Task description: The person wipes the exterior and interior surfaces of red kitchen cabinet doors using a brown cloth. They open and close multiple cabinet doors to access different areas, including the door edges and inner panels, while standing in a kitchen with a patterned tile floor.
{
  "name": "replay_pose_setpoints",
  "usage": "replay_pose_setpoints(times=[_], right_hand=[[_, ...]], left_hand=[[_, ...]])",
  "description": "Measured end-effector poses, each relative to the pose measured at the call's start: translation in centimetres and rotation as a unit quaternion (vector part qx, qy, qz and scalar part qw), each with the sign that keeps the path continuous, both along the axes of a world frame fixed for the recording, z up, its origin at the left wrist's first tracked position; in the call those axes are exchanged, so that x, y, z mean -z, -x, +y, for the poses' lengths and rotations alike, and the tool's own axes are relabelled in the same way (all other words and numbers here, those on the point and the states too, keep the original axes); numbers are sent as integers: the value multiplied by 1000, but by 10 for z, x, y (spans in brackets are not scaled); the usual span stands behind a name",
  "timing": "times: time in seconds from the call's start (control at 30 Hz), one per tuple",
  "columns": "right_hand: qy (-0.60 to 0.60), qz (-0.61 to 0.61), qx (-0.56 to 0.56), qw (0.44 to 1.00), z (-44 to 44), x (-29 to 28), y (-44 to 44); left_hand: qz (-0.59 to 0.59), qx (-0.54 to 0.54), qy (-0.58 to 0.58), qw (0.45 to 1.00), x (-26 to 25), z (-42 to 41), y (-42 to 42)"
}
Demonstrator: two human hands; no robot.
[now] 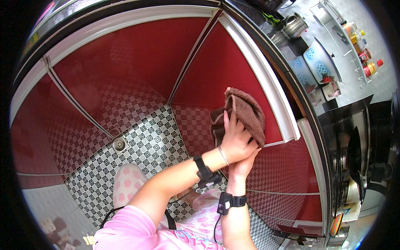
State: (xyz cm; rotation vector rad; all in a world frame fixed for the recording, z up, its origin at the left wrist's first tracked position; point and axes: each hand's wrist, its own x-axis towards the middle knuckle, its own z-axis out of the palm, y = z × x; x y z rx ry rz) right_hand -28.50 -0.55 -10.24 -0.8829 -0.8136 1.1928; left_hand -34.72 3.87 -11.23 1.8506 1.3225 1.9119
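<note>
A brown terry cloth (248, 117) is bunched in front of a glossy red cabinet door (215, 72). My left hand (237, 139) grips it from the near side, fingers spread into its folds. Just below, my right hand (245, 164) holds the cloth's lower edge; the left hand and the fabric hide most of its fingers. The door has a white handle rail (259, 72) along its top. It stands ajar, with a dark gap and a wooden edge showing behind the rail.
More red cabinet doors (125, 59) line the left. A floor drain (119, 144) sits in the patterned tile floor (153, 134). Above the ajar door, the black counter holds an enamel pot (322, 61), a metal jug (295, 25) and a wok (354, 153). Bottles (372, 68) stand on a wire rack (339, 29).
</note>
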Motion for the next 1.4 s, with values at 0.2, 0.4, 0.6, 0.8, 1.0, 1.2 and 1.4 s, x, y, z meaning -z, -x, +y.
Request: replay_pose_setpoints(times=[0.2, 0.4, 0.6, 0.8, 1.0, 1.2, 1.4], right_hand=[[-76, -26, 2, 997, 9, 3, -2], [-59, -13, 21, 998, 8, 2, 3], [-3, 6, -18, 1000, 3, 4, 0], [-23, -9, 2, 1000, 4, 8, 0], [-49, 20, -9, 999, 5, 7, 0], [-25, 38, -19, 999, -3, 11, -6], [-38, 12, 17, 999, 7, 17, -9]], left_hand=[[22, 14, 101, 995, 101, 4, 14], [-54, 33, 238, 969, 120, -25, 18], [52, 58, -27, 997, 17, 0, 18], [179, 73, -6, 981, 35, -4, 38], [184, 69, 1, 981, 57, -24, 47], [162, 41, -153, 974, -30, 14, 26], [199, -48, -87, 975, -24, 31, 44]])
